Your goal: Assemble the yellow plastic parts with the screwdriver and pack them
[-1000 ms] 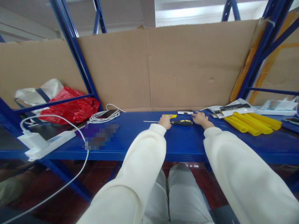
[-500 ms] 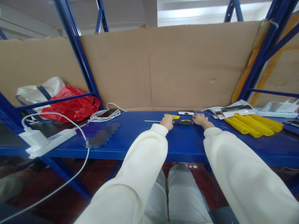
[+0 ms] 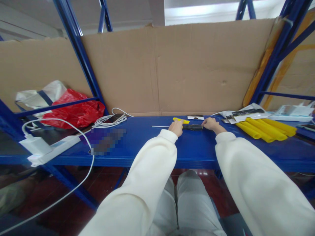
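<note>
A screwdriver with a black and yellow handle (image 3: 193, 127) lies sideways on the blue shelf (image 3: 145, 141), its thin metal shaft pointing left. My left hand (image 3: 176, 127) is closed over the shaft close to the handle; part of the grip is hidden under the hand. At the butt end of the handle, my right hand (image 3: 210, 124) has its fingertips pinched together against it. Just behind my left fingers lies a small yellow piece (image 3: 185, 121). A small white and dark card (image 3: 195, 117) sits behind the handle.
Yellow tubes (image 3: 267, 129) and flat packets (image 3: 248, 114) lie at right. To the left are a coiled white cable (image 3: 108, 122), a blurred dark object (image 3: 108, 142), a power strip (image 3: 57, 149) and a red bag (image 3: 76, 109). Cardboard (image 3: 197, 68) stands behind.
The fingers of my right hand have drawn in from a looser, flatter pose to a pinch at the handle's end. My left hand stays nearly in place.
</note>
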Available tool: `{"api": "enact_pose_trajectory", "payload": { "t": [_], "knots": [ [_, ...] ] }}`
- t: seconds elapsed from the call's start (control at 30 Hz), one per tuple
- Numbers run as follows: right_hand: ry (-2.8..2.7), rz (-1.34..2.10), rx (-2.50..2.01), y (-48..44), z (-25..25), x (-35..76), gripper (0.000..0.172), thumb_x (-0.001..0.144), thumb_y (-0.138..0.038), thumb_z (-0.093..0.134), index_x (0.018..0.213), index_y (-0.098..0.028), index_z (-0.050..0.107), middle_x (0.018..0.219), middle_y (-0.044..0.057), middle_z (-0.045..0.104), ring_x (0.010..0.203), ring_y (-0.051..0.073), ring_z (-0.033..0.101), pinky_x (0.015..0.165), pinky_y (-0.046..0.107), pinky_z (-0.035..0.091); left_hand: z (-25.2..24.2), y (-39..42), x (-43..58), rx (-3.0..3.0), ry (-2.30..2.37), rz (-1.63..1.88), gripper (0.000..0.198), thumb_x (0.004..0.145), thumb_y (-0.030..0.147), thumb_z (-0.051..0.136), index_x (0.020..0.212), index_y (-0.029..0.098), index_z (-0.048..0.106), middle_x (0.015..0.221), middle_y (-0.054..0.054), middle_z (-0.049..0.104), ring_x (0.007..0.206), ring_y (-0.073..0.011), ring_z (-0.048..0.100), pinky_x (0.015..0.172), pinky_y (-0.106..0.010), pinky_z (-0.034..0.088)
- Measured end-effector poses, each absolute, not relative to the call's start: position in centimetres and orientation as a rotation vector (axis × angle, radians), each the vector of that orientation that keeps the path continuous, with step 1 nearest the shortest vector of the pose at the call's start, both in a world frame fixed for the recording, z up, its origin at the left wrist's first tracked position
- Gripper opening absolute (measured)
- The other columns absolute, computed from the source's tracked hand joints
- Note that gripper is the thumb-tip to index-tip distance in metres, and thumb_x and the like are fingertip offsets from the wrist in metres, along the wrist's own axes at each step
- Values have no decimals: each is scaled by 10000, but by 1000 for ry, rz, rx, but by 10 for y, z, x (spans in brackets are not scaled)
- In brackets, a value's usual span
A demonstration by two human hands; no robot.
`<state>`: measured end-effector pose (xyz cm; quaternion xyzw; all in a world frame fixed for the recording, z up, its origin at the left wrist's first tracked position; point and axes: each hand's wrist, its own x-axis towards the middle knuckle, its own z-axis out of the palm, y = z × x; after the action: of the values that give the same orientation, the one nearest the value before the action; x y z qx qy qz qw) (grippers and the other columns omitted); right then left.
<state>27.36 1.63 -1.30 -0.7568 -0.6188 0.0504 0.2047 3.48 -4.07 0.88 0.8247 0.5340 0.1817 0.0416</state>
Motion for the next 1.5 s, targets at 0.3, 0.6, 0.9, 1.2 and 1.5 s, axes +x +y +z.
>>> {"api": "enact_pose_trajectory", "payload": {
  "t": [0.3,0.6,0.9,1.2,1.5],
  "knots": [
    [-1567,306,-1583,11,3,249,183,774,-133,727,625,-212,654,866,65,742,1047,257,692,1021,412,537,10,-44,36,2520,1627,546,577,934,-11,534,1488,127,615,1342,-232,686,1223,-334,724,1122,-421,525],
    [-1748,362,-1363,3,6,204,242,743,-75,713,573,-230,639,794,28,742,928,210,697,1010,338,524,13,-50,38,2589,1624,526,626,924,5,528,1518,195,577,1389,-185,641,1219,-302,724,1112,-400,532],
    [-1783,360,-1426,6,5,205,236,768,-84,681,584,-226,639,824,32,752,983,221,705,1046,358,514,15,-57,40,2651,1638,471,612,948,1,492,1525,192,557,1401,-194,609,1220,-308,731,1064,-381,557],
    [-1602,640,-1398,2,6,203,160,803,-116,678,683,-210,631,738,3,682,767,169,625,852,319,540,18,-65,41,2711,1669,481,587,972,-3,404,1506,187,558,1426,-202,598,1151,-292,759,1011,-375,575],
    [-1445,684,-1371,6,5,213,68,797,-180,719,753,-218,684,889,40,759,972,203,677,1004,347,516,16,-57,38,2600,1657,623,591,946,-12,467,1484,203,585,1443,-195,587,1191,-322,742,1075,-425,552]
  ]
}}
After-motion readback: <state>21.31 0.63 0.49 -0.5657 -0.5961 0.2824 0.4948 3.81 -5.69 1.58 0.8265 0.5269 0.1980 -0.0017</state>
